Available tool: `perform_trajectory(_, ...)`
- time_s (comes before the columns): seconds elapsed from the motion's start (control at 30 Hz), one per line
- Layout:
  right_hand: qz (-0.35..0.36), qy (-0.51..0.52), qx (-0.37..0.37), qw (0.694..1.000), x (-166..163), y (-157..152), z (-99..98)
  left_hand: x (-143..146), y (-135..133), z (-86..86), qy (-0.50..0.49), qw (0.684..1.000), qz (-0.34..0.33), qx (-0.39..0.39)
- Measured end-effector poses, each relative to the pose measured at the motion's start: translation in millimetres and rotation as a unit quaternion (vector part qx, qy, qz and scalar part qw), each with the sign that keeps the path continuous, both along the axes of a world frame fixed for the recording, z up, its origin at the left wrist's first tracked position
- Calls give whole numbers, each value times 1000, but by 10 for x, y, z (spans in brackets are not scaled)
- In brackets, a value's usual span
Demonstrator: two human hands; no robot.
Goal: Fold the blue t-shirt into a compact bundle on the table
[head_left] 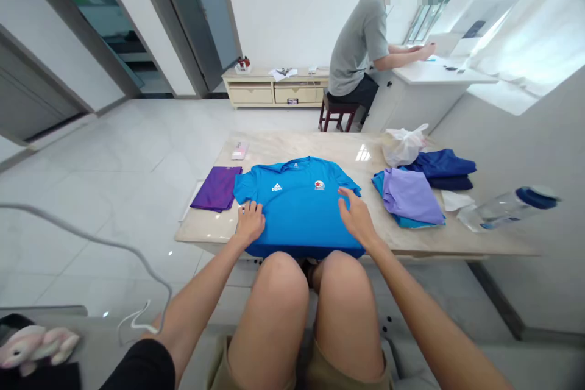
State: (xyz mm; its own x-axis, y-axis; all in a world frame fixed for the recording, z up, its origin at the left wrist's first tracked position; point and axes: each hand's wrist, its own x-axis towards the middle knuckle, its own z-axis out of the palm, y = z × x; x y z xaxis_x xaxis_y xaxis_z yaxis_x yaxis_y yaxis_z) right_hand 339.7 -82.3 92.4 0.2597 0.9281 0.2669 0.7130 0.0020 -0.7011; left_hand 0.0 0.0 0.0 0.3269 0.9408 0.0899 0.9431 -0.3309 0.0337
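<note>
I see the blue T-shirt (297, 204) spread front-up on the bench (411, 237), near edge. My left hand (250, 222) and right hand (358, 217) lie open and flat on it, gripping nothing, pinning the cloth smooth. Folded purple cloth (217, 187) lies left.

Left hand (250, 222), right hand (357, 217) flat on blue shirt (299, 204), table (439, 237).

White tile floor (128, 152), bright window (439, 0)

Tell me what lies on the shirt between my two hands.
Nothing: in the head view, bare blue shirt cloth spans from the left hand to the right hand.
</note>
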Motion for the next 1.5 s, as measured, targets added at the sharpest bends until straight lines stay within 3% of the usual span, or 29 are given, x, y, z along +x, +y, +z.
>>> perform_trajectory(0.1,18,-131,-98,986,50,87,-769,103,110,-46,-44,999,-14,-12)
perform_trajectory(0.2,6,-230,-140,963,-62,31,-1078,106,65,-133,-93,996,-12,5)
perform_trajectory(0.4,2,-285,-124,951,-244,-337,-1082,-90,-343,-30,-92,996,-15,9)
perform_trajectory(0.5,-15,-285,-122,951,-221,-261,-1142,-40,-245,-46,-92,995,-24,1)
perform_trajectory(0.63,-7,-287,-153,946,-121,8,-1305,97,45,-195,-82,996,-16,-17)
perform_trajectory(0.77,-14,-295,-165,941,-131,-56,-1332,114,-12,-219,-63,998,-7,-24)
perform_trajectory(0.93,-7,-304,-221,927,-313,-378,-1020,107,-358,-22,-10,998,5,-54)
perform_trajectory(1.07,-31,-292,-292,910,-295,-297,-635,150,-419,217,39,997,-28,-59)
perform_trajectory(1.17,-46,-298,-263,916,-162,-61,-513,214,-295,312,42,995,-86,-34)
perform_trajectory(1.23,-19,-305,-223,926,-69,141,-576,294,-117,279,18,994,-108,-27)
perform_trajectory(1.33,4,-295,-204,933,44,465,-854,443,270,89,-35,992,-108,-55)
perform_trajectory(1.5,-15,-286,-152,946,267,939,-1302,573,982,-243,-84,995,-8,-47)
